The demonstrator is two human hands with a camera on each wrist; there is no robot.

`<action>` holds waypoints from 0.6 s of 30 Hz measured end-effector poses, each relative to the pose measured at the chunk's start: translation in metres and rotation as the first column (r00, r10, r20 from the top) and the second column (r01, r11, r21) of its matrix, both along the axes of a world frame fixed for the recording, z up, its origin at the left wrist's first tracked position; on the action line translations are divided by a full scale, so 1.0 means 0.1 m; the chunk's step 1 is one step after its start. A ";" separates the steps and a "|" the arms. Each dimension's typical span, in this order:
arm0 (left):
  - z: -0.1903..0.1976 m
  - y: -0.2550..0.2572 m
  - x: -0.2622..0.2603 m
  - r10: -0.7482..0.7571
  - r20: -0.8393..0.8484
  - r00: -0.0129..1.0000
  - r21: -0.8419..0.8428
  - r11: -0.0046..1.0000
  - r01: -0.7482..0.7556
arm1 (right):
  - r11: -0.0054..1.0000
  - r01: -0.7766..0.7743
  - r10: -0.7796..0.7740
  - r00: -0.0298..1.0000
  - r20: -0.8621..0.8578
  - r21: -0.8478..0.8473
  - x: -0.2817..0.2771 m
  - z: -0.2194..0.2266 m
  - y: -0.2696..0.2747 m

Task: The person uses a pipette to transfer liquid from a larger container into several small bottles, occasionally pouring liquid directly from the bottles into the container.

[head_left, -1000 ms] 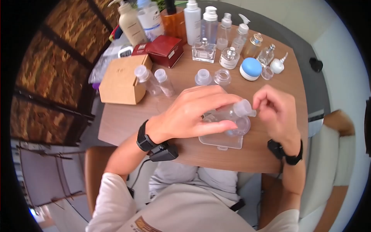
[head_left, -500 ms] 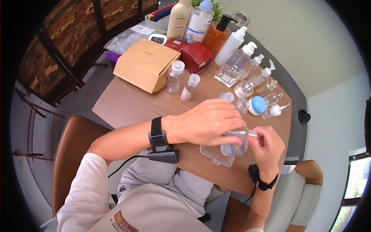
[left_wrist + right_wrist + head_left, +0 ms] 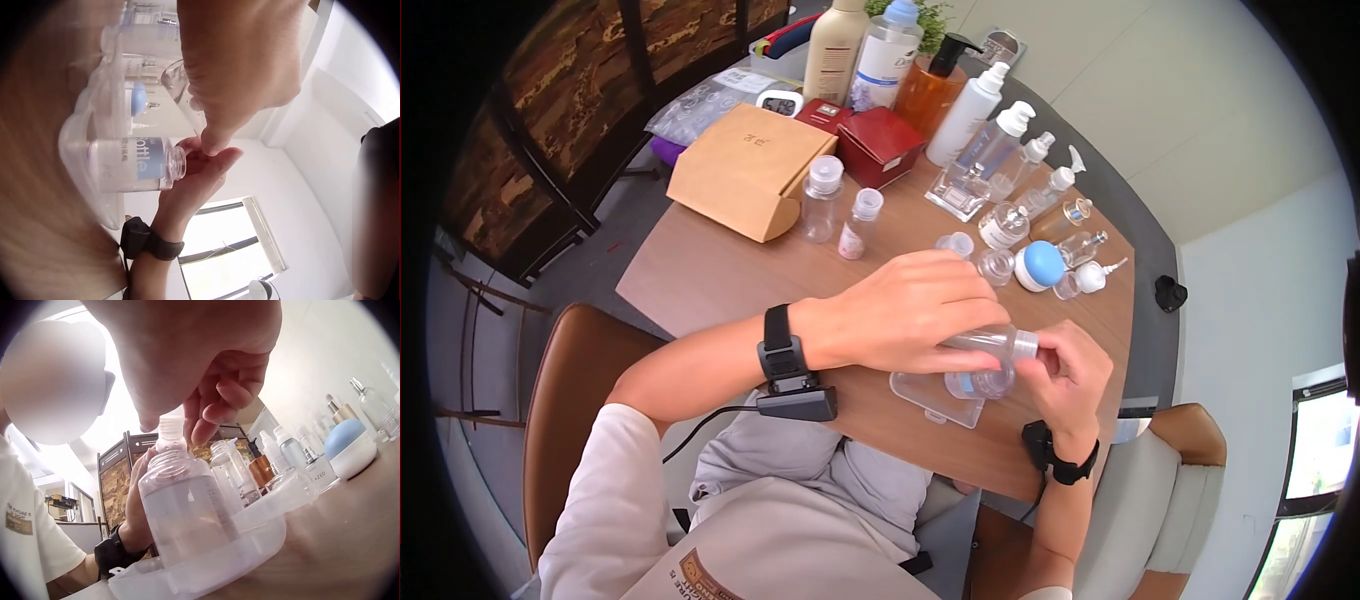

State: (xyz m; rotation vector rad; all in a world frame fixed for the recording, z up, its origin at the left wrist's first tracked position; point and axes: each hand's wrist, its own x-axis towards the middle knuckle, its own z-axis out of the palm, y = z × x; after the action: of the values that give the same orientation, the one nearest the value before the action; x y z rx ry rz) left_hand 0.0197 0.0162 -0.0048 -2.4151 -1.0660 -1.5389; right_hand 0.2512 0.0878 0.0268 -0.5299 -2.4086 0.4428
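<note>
My left hand (image 3: 920, 310) grips a clear plastic bottle (image 3: 995, 340) from above, tilted so its top points right. At that end my right hand (image 3: 1072, 375) has its thumb and fingers around the ridged translucent cap (image 3: 1026, 345). In the right wrist view the cap (image 3: 170, 428) shows between thumb and fingertips. Just below stands a second clear bottle (image 3: 119, 164), capless, its threaded neck bare and a blue label on its side. It stands in a shallow clear plastic case (image 3: 915, 395), partly hidden by my left hand.
Two small capped bottles, one larger (image 3: 821, 205) and one smaller (image 3: 860, 228), stand by a cardboard box (image 3: 745, 165). A dark red box (image 3: 880, 140) lies behind. Pump bottles, perfume bottles and a blue-lidded jar (image 3: 1040, 264) line the far right of the table (image 3: 730, 270).
The head view has turned and shifted. My right hand has come in from beside the bottle to its cap. The held bottle now lies more sideways, still in my left hand.
</note>
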 end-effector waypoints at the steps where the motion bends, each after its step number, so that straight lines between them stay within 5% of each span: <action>1: 0.00 0.01 0.00 -0.007 0.002 1.000 0.004 1.000 0.007 | 0.999 0.020 -0.019 1.000 -0.018 0.034 -0.01 -0.01 -0.02; 7: 0.00 0.02 -0.02 0.021 0.026 0.999 0.027 0.999 -0.022 | 0.983 -0.035 0.052 0.994 -0.094 0.178 -0.13 0.01 0.00; 13: -0.01 0.02 -0.02 0.002 -0.014 1.000 0.007 1.000 -0.002 | 0.997 -0.015 0.013 1.000 -0.028 -0.077 -0.01 0.03 -0.06; 18: -0.02 0.02 -0.03 0.013 -0.010 1.000 -0.004 1.000 -0.014 | 0.997 -0.058 0.062 0.995 -0.077 0.049 -0.08 -0.02 -0.01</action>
State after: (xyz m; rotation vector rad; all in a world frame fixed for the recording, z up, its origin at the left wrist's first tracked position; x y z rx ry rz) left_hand 0.0166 0.0185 -0.0066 -2.4104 -1.0825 -1.5209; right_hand 0.2434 0.0865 0.0244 -0.4126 -2.3579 0.4243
